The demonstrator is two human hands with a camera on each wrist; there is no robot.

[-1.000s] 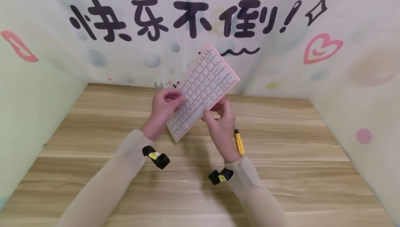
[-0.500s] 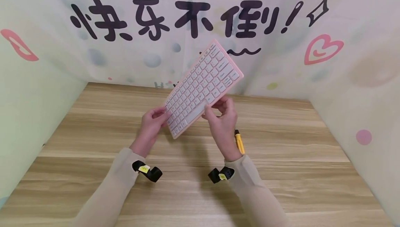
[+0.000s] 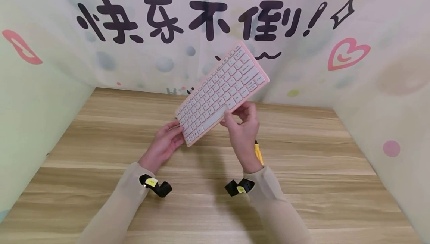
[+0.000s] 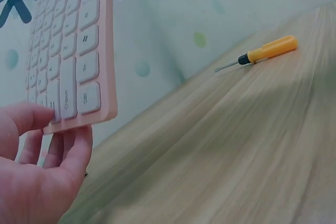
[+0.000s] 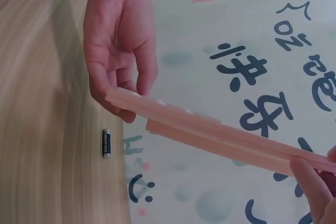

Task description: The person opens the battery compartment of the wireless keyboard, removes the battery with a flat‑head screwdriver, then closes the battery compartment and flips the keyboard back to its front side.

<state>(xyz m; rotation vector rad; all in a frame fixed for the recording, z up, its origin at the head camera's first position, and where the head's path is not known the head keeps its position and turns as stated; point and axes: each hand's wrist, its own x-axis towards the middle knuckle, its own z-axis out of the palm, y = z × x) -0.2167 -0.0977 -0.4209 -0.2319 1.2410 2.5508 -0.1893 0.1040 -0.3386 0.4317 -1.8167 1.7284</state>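
Observation:
A pink keyboard (image 3: 218,94) with white keys is held tilted above the table, its right end raised. My right hand (image 3: 244,134) grips the near long edge, thumb on the key side by the space bar and fingers behind. At the lower left end, my left hand (image 3: 162,145) pinches the keyboard, thumb over the corner keys and fingertips underneath, as the left wrist view shows. The right wrist view sees the keyboard edge-on, with a raised ridge (image 5: 220,148) along its underside. A screwdriver (image 4: 270,50) with a yellow handle lies on the table, partly hidden by my right wrist in the head view.
A small black battery (image 5: 106,144) lies on the wooden table (image 3: 111,135) near its back edge. Printed cloth walls (image 3: 302,80) enclose the table at the back and both sides.
My left hand has slid from the keyboard's far long edge down to its lower left end. The keyboard has shifted a little right and up with my right hand still gripping it.

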